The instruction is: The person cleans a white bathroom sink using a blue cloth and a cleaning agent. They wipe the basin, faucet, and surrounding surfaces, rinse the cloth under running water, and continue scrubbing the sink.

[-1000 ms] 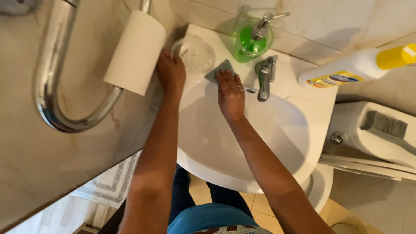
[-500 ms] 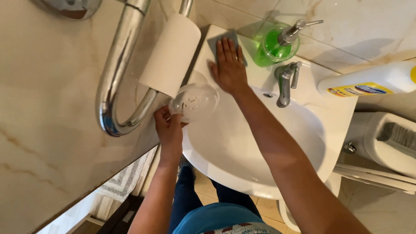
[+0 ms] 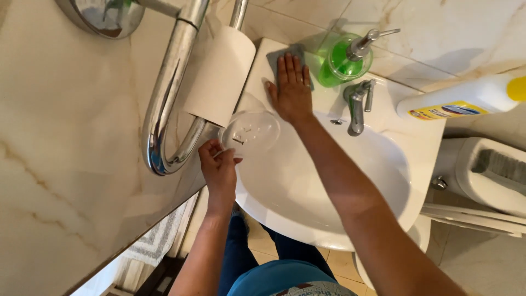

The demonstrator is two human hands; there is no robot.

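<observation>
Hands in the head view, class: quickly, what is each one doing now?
Left hand: closed, holding the clear plastic soap dish.
Right hand: open, flat on the grey cleaning cloth.

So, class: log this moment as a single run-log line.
left hand: holds clear soap dish | right hand: flat on grey cloth, sink back corner | green soap dispenser beside cloth

Bottle (image 3: 466,98): white plastic, yellow cap, lay on its side at the sink's right rear corner; label (image 3: 444,111) yellow, blue and red.

Soap dispenser (image 3: 342,61): clear green, round, chrome pump, stood behind the tap; no label visible.
</observation>
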